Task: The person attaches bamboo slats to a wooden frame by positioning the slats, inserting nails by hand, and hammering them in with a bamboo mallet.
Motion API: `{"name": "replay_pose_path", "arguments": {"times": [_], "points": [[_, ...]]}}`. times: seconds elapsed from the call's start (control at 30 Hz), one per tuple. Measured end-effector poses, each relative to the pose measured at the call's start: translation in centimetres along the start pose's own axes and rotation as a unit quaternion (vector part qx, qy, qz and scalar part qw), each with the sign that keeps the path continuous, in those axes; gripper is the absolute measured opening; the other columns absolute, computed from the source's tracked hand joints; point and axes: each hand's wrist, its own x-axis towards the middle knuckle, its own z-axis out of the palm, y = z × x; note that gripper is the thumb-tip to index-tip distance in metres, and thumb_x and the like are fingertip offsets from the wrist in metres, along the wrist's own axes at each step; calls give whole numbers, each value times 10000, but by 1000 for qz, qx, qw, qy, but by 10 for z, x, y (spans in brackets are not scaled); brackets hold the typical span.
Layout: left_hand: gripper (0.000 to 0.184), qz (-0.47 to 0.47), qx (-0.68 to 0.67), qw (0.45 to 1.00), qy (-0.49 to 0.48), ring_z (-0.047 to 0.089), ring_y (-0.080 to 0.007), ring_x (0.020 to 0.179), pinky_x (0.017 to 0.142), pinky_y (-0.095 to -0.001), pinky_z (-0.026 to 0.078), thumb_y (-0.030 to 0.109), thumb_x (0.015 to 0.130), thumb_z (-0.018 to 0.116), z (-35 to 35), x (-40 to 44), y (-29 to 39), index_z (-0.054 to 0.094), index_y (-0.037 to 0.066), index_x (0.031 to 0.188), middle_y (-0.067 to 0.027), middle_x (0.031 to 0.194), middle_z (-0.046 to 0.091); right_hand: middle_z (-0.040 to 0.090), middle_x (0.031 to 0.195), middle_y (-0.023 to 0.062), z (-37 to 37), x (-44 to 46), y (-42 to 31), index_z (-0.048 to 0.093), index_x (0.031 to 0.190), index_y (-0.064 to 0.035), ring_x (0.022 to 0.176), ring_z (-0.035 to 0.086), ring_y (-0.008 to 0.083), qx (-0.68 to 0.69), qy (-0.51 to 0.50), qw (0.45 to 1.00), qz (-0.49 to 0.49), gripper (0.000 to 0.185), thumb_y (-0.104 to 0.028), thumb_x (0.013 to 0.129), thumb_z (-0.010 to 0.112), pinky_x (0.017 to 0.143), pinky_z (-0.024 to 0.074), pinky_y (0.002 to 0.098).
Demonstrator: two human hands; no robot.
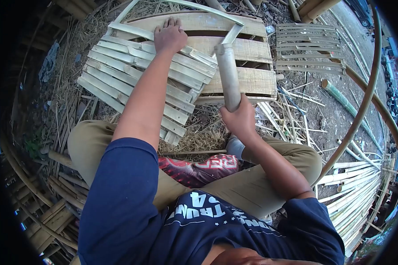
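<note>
My left hand lies palm down, fingers stretched out, at the far edge of a panel of pale bamboo slats. The slats run side by side, joined by crosspieces, and the panel lies tilted over a low platform of wooden boards. A slim bamboo frame strip sticks up at the panel's far right. In my right hand is a thick, pale length of bamboo, gripped by its near end. Its far end stands over the boards, close to the panel's right corner; whether they touch I cannot tell.
To the right lies another slatted bamboo panel on the ground. Beyond my right knee are a green bamboo pole, curved poles and a pile of split bamboo. Dry shavings cover the ground before my crossed legs.
</note>
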Motion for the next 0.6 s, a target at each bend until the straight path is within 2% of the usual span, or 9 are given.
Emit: {"name": "replay_pose_path", "arguments": {"times": [0.03,0.13,0.2,0.23,0.27,0.33,0.37,0.43,0.6], "points": [[562,0,-5,1000,4,328,-197,1575,1281,-488,223,305,1057,360,1,1,-1,464,185,1596,-46,1705,367,722,866,269,0,2,3,629,1067,92,785,743,379,-5,-2,1000,9,450,-222,791,795,727,575,462],[564,-2,-4,1000,-2,330,-196,1574,1270,-483,238,306,1058,361,2,1,-1,460,187,1600,-47,1705,369,716,822,234,-12,9,-1,595,1012,89,706,742,337,58,-109,988,91,419,-221,809,790,625,565,449],[566,-2,-11,1000,1,334,-195,1572,1264,-482,246,305,1055,367,3,1,1,460,184,1599,-52,1702,375,701,791,187,-32,11,-11,597,997,83,648,708,246,83,-41,993,78,394,-218,831,791,572,549,398],[567,-7,-16,1000,4,336,-195,1571,1261,-482,250,305,1053,369,3,1,0,460,183,1599,-54,1700,378,697,788,173,-43,11,-18,596,993,75,627,682,221,116,41,992,-2,385,-221,847,795,568,542,388],[568,-9,-15,1000,3,336,-194,1571,1259,-484,252,305,1052,370,2,4,-4,460,181,1599,-57,1699,379,706,821,206,-42,4,-30,590,1002,68,680,720,300,180,166,967,-66,370,-214,865,785,628,561,433],[571,-4,-18,1000,-12,338,-194,1570,1255,-488,258,305,1050,371,-1,1,-1,459,177,1599,-62,1697,383,715,875,265,-13,2,5,590,1029,65,787,739,415,-1,53,998,-23,375,-209,847,771,723,570,490],[571,-2,-16,1000,-14,339,-193,1569,1254,-489,260,305,1050,370,-2,1,3,459,175,1598,-63,1696,384,711,928,317,-1,13,28,588,1049,67,884,717,497,-63,-77,995,-30,397,-209,819,759,795,559,528],[570,-2,-8,1000,-11,341,-192,1568,1253,-491,262,304,1050,369,-3,1,1,459,172,1598,-65,1694,386,714,902,297,-2,16,9,623,1085,84,847,734,440,-65,-10,998,11,483,-240,766,785,780,566,488],[575,-1,-8,1000,-14,335,-191,1572,1256,-490,255,301,1050,373,2,-1,-3,450,172,1604,-61,1702,373,719,886,284,-11,7,7,629,1068,86,840,743,421,-46,-32,998,1,468,-247,778,784,774,573,481]]}}
